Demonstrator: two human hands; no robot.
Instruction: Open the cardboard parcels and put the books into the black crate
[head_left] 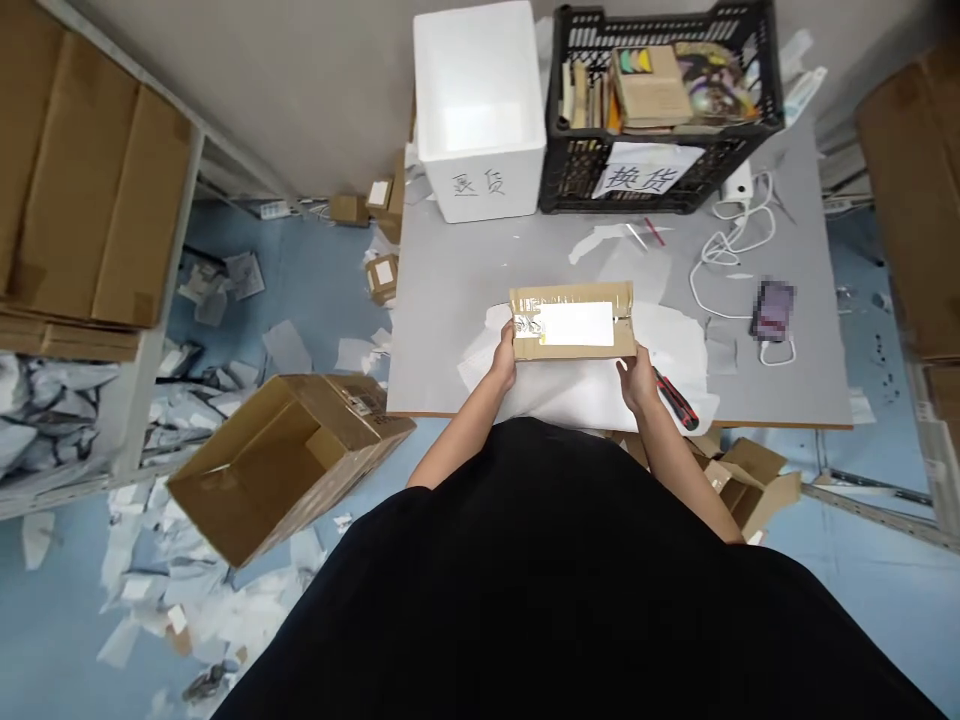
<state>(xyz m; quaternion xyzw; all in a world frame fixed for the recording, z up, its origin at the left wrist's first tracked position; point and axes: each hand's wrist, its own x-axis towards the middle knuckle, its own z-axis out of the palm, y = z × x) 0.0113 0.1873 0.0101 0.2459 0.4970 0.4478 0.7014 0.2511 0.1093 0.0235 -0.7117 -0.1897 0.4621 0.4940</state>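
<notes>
Between my two hands is a flat cardboard box (574,352) with a blank-looking white label (577,324) and shiny clear tape on its face. My left hand (505,358) grips its left end. At the lower right corner, my right hand (637,378) is closed on the box, the thumb near its front edge. Under the box, white paper sheets (679,345) lie on the grey table (442,330). A red and black utility knife (676,398) rests on the paper just right of my right hand.
A white foam bin (480,150) and a black crate (577,170) of books stand along the table's back. A phone (772,310) with a white cable (724,250) lies at right. An open carton (285,460) stands left of the table, with paper scraps (187,580) on the floor.
</notes>
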